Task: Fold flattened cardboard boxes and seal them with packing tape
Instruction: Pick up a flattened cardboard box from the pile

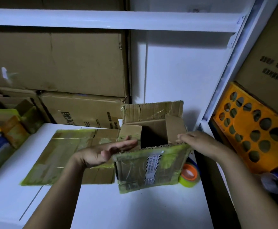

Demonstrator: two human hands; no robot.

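Cardboard, worn and patched with yellow-green tape, makes up the box [149, 169], which stands on the white table [102, 204] with its top open and its flaps up. Its inside is dark, and nothing can be made out there. The left hand [102, 152] is held flat, fingers straight, grip apart, with the fingertips against the left flap. The right hand [199, 142] sits at the box's near right corner. Its fingers curl over the top edge, grip clamped on the box, though the thumb is hidden. A label on the near wall is too blurred to read.

Just left of the box, a flat box [60, 156] lies on the table, partly covered by the left forearm. A tape roll [190, 176] with an orange core stands to the box's right, half hidden behind it.

Behind, cartons [57, 63] fill a shelf, and their print is hard to read. At right an orange crate [250, 129] leans, its lower corner hidden behind the right forearm.
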